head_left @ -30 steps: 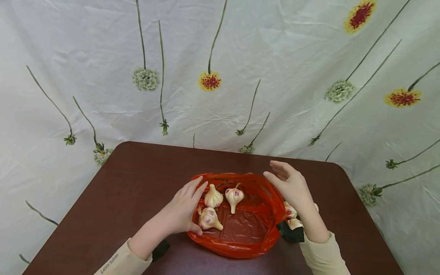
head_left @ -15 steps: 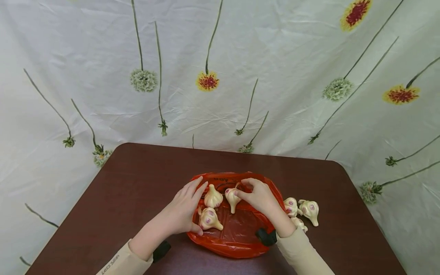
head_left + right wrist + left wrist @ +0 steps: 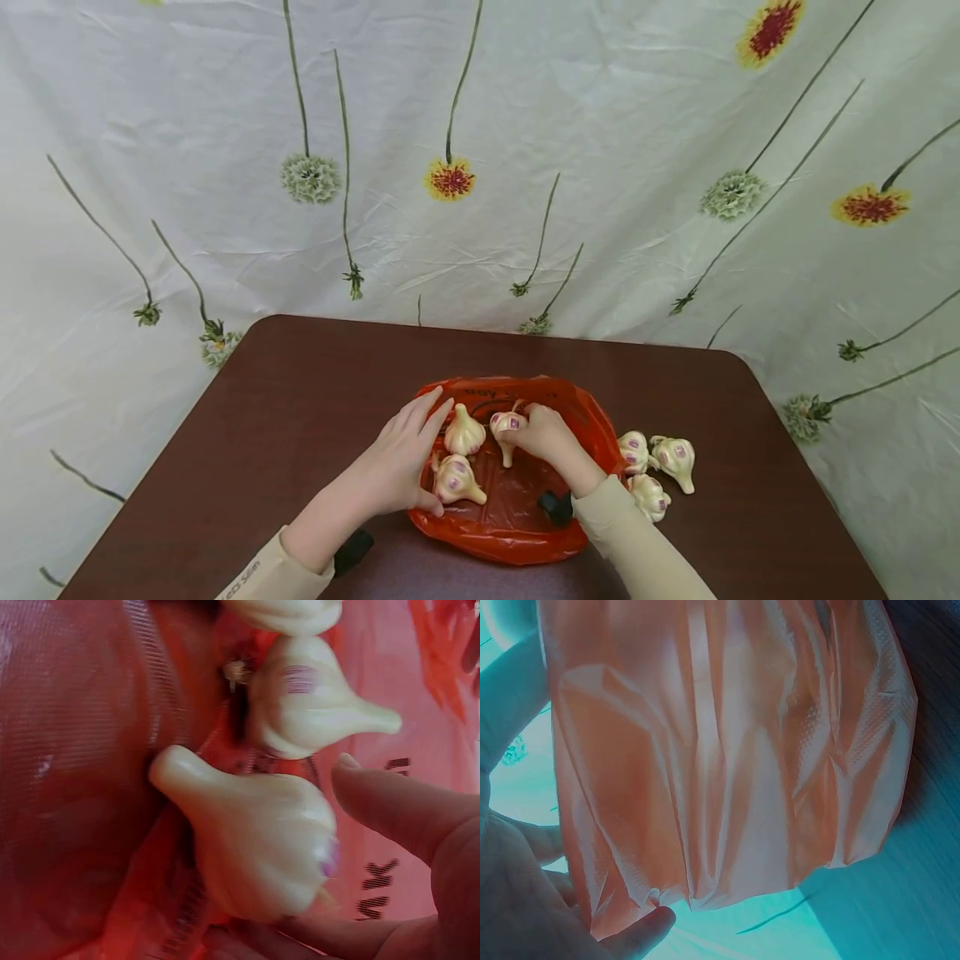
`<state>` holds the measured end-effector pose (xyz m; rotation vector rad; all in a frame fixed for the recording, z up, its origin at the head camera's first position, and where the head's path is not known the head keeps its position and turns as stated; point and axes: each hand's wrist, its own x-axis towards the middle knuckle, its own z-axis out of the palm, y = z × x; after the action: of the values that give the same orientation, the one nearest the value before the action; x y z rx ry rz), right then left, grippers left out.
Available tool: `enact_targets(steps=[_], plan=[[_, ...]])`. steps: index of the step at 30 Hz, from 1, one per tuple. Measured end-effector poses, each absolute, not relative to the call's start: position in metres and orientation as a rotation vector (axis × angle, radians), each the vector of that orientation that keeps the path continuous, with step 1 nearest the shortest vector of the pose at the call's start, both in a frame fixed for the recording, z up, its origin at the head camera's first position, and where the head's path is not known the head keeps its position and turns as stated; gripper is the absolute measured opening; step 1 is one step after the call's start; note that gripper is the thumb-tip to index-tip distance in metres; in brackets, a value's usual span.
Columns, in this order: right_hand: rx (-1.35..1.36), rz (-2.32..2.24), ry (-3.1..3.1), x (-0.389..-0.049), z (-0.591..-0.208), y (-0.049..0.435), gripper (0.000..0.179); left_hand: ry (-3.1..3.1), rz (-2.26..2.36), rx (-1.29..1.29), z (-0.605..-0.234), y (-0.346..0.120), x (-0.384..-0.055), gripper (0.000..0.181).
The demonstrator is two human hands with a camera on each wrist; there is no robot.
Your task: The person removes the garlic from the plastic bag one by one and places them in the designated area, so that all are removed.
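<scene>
A red plastic bag (image 3: 510, 550) stands with its mouth spread wide on the dark table. My left hand (image 3: 393, 462) rests along its left rim, fingers fairly straight and spread, with the thumb (image 3: 649, 934) at the bag's edge in the left wrist view. Inside, my right hand (image 3: 551, 437) holds a purple-marked garlic bulb (image 3: 507, 425), the thumb on one side and fingers curled under the other. That bulb (image 3: 259, 840) shows close in the right wrist view. Two more garlic bulbs, one upright (image 3: 464, 432) and one lying (image 3: 456, 481), sit beside my left hand.
Three garlic bulbs (image 3: 675, 461) lie together on the table (image 3: 315, 375), just right of the bag. A white cloth (image 3: 637, 125) printed with flowers hangs behind the table's far edge. Black wrist straps show at both sleeves.
My right hand has come left and down from above the bag's right rim onto the garlic bulb inside, uncovering the three bulbs on the table. The left hand has stayed at the rim.
</scene>
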<state>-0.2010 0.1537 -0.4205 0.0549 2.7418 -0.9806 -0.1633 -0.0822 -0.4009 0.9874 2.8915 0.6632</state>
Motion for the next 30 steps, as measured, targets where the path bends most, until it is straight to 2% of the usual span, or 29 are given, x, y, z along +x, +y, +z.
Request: enact_targets(steps=[5, 11, 19, 30], plan=[[0.094, -0.928, 2.741, -0.206, -0.431, 0.150, 0.050, 2.903, 0.654, 0.991, -0.402, -0.082, -0.164, 0.124], [0.064, -0.906, 2.753, -0.209, -0.439, 0.144, 0.063, 2.913, 0.645, 0.992, -0.403, -0.083, -0.164, 0.125], [0.037, -0.930, 2.807, -0.208, -0.443, 0.144, 0.045, 2.920, 0.638, 0.988, -0.401, -0.082, -0.164, 0.124], [0.040, -0.934, 2.786, -0.203, -0.421, 0.143, 0.042, 2.934, 0.654, 0.979, -0.401, -0.082, -0.165, 0.124]])
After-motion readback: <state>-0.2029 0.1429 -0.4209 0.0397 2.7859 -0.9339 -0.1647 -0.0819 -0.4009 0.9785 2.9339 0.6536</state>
